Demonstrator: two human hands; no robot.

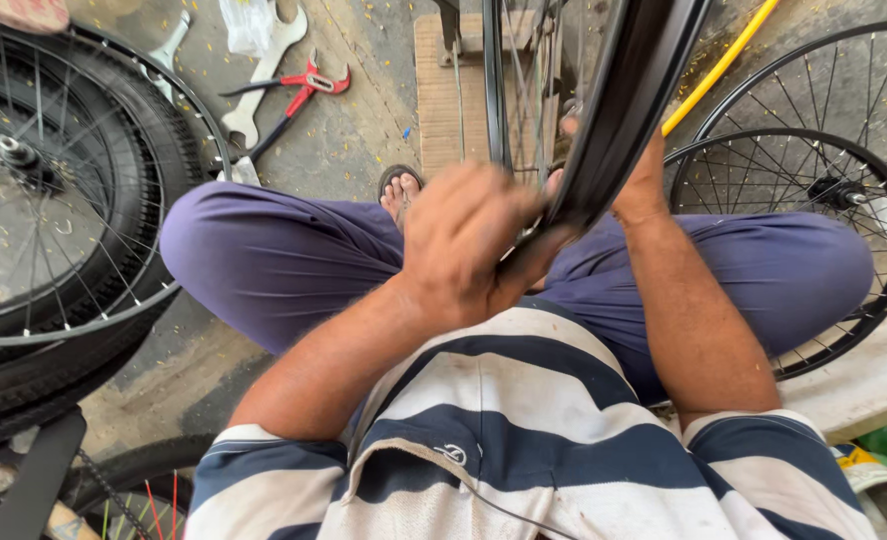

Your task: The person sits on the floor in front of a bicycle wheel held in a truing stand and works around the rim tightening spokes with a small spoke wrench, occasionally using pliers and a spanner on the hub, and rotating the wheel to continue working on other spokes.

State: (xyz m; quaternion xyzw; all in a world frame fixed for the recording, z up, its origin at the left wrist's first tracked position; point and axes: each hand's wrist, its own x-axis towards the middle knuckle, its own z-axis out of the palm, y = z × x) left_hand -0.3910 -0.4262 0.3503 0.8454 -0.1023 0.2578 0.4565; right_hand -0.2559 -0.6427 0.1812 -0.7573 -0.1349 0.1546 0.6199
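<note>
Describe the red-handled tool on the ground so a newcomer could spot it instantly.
Start at the big tyred wheel on the left and look past its upper right edge. There lie pliers beside a pale metal spanner; only the pliers have red handles.

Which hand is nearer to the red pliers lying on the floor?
Left. The left hand grips the black tyre, right of and below the red pliers; the right hand is behind the tyre, farther away.
</note>
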